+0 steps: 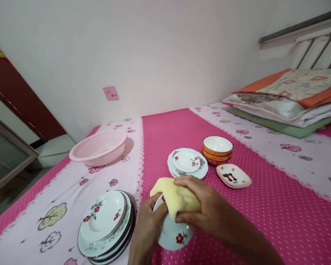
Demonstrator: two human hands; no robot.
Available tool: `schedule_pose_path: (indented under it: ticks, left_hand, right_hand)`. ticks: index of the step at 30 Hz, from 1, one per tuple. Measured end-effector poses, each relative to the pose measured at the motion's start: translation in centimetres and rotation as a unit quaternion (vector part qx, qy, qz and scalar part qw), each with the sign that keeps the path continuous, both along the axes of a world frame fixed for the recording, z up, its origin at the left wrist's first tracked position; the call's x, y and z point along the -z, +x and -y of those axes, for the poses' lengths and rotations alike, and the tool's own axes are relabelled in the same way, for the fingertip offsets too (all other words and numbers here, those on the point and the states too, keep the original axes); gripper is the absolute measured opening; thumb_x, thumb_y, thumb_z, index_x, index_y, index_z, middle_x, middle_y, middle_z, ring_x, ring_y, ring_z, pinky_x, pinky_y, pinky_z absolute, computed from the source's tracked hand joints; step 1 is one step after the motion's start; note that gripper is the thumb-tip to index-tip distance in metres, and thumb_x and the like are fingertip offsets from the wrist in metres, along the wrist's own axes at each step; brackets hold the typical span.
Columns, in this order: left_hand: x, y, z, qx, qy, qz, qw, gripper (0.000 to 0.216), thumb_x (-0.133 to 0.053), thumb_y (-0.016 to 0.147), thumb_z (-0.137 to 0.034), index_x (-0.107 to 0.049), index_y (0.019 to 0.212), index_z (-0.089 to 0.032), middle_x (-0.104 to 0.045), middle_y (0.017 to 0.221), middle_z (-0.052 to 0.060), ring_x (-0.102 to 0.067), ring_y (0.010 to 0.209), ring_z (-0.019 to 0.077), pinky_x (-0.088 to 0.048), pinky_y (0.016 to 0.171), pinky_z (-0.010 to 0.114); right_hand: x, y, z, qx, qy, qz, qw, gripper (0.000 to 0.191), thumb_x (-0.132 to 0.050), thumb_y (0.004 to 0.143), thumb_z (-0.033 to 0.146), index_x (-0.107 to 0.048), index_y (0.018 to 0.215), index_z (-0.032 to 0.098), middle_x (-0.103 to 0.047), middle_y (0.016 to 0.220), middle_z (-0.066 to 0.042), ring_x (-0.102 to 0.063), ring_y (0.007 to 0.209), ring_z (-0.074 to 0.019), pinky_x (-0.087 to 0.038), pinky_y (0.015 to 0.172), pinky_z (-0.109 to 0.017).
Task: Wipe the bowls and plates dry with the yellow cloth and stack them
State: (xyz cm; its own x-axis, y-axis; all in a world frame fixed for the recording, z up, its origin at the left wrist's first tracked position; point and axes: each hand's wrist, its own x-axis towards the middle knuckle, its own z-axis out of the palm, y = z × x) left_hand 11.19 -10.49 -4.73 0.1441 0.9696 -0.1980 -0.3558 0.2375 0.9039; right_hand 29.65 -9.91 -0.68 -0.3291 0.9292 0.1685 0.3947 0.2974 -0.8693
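A white plate with red flowers (172, 233) is tilted up in front of me. My left hand (150, 224) grips its left edge, thumb on the face. Folded over the plate's upper part is a yellow cloth (179, 198), which my right hand (201, 202) pinches against it with closed fingers. Left of my hands stands a stack of plates (103, 217), a red-flowered one on top. Just beyond the cloth, a small flowered plate (186, 162) lies on larger scalloped plates (202, 170).
Orange bowls (217, 149) are stacked behind square cartoon dishes (234, 176) on the right. A pink basin (99, 147) stands at the left near the wall. Folded bedding and a cushion (281, 99) lie far right. Everything rests on a pink patterned bedsheet (165, 136).
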Motion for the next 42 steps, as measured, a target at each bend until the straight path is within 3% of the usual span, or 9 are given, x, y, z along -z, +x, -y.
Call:
schedule_pose_path:
  ticks: [5,10,13,17,23,28,34,38,42]
  left_hand:
    - [0.0,-0.4,0.4,0.066,0.013,-0.02,0.998,0.028,-0.086,0.077,-0.035,-0.082,0.094,-0.014,-0.075,0.07,0.006,-0.069,0.062,0.0209,-0.046,0.057,0.026]
    - [-0.1,-0.5,0.5,0.017,0.0,-0.002,1.0,0.035,-0.087,0.076,-0.038,-0.081,0.103,-0.017,-0.078,0.075,0.006,-0.071,0.064,0.0219,-0.053,0.064,0.031]
    - [-0.1,-0.6,0.2,-0.019,0.008,-0.023,1.0,0.037,-0.085,0.079,-0.041,-0.08,0.107,-0.017,-0.078,0.079,0.007,-0.071,0.067,0.022,-0.054,0.067,0.031]
    - [0.1,-1.0,-0.1,-0.033,0.054,-0.094,0.994,0.036,-0.079,0.085,-0.046,-0.08,0.106,-0.017,-0.076,0.078,0.005,-0.068,0.07,0.0208,-0.052,0.071,0.029]
    - [-0.1,-0.8,0.3,0.017,0.092,-0.121,0.988,0.041,-0.068,0.092,-0.057,-0.076,0.091,-0.016,-0.065,0.072,0.003,-0.053,0.065,0.0153,-0.043,0.059,0.024]
    - [-1.0,0.0,1.1,0.058,0.115,-0.181,0.975,0.04,-0.068,0.092,-0.056,-0.063,0.078,-0.019,-0.053,0.07,-0.002,-0.045,0.061,0.0121,-0.038,0.054,0.021]
    - [-1.1,0.0,1.3,0.007,0.105,-0.143,0.984,0.036,-0.069,0.092,-0.055,-0.055,0.086,-0.022,-0.059,0.068,-0.003,-0.05,0.054,0.011,-0.039,0.05,0.02]
    - [-1.5,0.4,1.2,-0.06,0.084,-0.078,0.992,0.037,-0.076,0.086,-0.052,-0.056,0.086,-0.022,-0.055,0.058,-0.006,-0.045,0.047,0.0081,-0.035,0.046,0.017]
    - [-2.2,0.6,1.2,-0.148,0.073,-0.052,0.985,0.038,-0.082,0.08,-0.052,-0.059,0.088,-0.022,-0.058,0.058,-0.006,-0.047,0.045,0.0082,-0.037,0.044,0.017]
  right_hand:
    - [0.4,-1.5,-0.3,-0.002,0.042,0.055,0.998,0.039,-0.073,0.079,0.008,-0.067,0.116,0.018,-0.072,0.113,-0.008,-0.064,0.105,-0.0247,-0.049,0.093,-0.038]
    - [1.1,-0.6,-1.0,0.045,0.142,0.022,0.989,0.021,-0.058,0.091,0.012,-0.071,0.105,0.019,-0.072,0.1,-0.007,-0.064,0.095,-0.0234,-0.05,0.084,-0.037]
    - [1.2,0.3,-0.8,0.049,0.17,0.017,0.984,0.029,-0.069,0.09,0.022,-0.071,0.119,0.02,-0.073,0.117,-0.01,-0.065,0.11,-0.0278,-0.052,0.097,-0.043]
    - [1.0,0.9,0.1,-0.062,0.048,0.042,0.996,0.076,-0.09,0.075,0.047,-0.063,0.142,0.024,-0.056,0.154,-0.013,-0.05,0.142,-0.0356,-0.041,0.117,-0.053]
    - [0.8,-0.5,-0.2,-0.029,0.08,0.063,0.994,0.047,-0.076,0.087,0.025,-0.064,0.132,0.021,-0.068,0.132,-0.011,-0.059,0.126,-0.0287,-0.045,0.11,-0.046]
    - [0.4,-1.9,0.3,-0.007,-0.007,0.146,0.989,0.013,-0.07,0.084,0.023,-0.058,0.087,0.02,-0.068,0.086,-0.001,-0.057,0.075,-0.0175,-0.039,0.064,-0.029]
    - [1.7,-1.3,-0.9,-0.05,-0.072,0.003,0.996,0.025,-0.078,0.081,0.036,-0.059,0.081,0.019,-0.063,0.075,0.003,-0.054,0.069,-0.0146,-0.034,0.058,-0.026]
    - [2.2,-1.0,-1.6,-0.084,-0.182,-0.164,0.966,0.026,-0.077,0.082,0.039,-0.065,0.091,0.018,-0.069,0.08,0.001,-0.064,0.073,-0.0175,-0.045,0.059,-0.025]
    - [2.3,-1.1,-1.7,-0.083,-0.193,-0.225,0.952,0.032,-0.079,0.08,0.037,-0.065,0.103,0.019,-0.074,0.094,-0.003,-0.07,0.083,-0.0214,-0.056,0.07,-0.03]
